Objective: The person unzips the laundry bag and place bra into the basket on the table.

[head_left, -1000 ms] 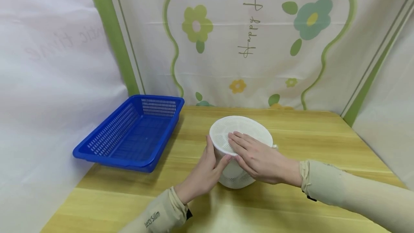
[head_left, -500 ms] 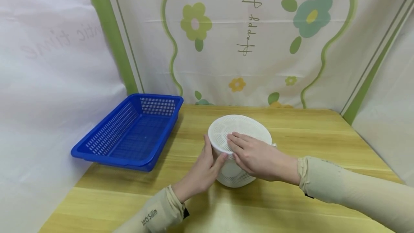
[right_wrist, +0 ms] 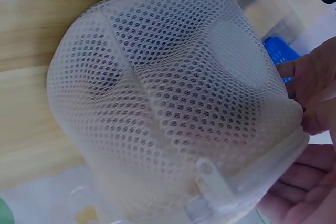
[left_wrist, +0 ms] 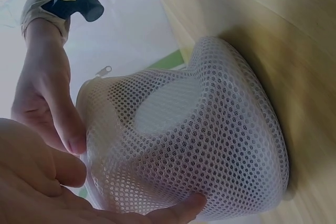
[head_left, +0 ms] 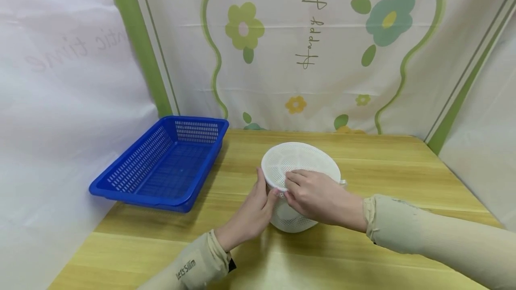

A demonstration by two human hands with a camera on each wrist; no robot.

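A white mesh laundry bag [head_left: 300, 158] stands upright on the wooden table, its round top facing up. My left hand [head_left: 247, 220] holds its left side, with the thumb at the front rim and a fingertip [left_wrist: 191, 206] against the mesh in the left wrist view. My right hand [head_left: 320, 196] lies over the front right of the top and pinches the rim, fingers bent above it and thumb below. Both thumbs are close together at the front edge. A zipper pull [right_wrist: 210, 179] sticks out at the bag's right rim. The side wall sags inward around a smooth oval patch [right_wrist: 239, 53].
To the left stands a blue plastic basket [head_left: 187, 202] with slotted walls. Behind the wooden table [head_left: 387, 254] hangs a flower-printed cloth [head_left: 282, 75]. White cloth also hangs on the left and right sides.
The right hand's straight fingers, flat on the top before, have bent and drawn back toward the front rim. My left hand keeps its hold. The bag stays nearly in place.
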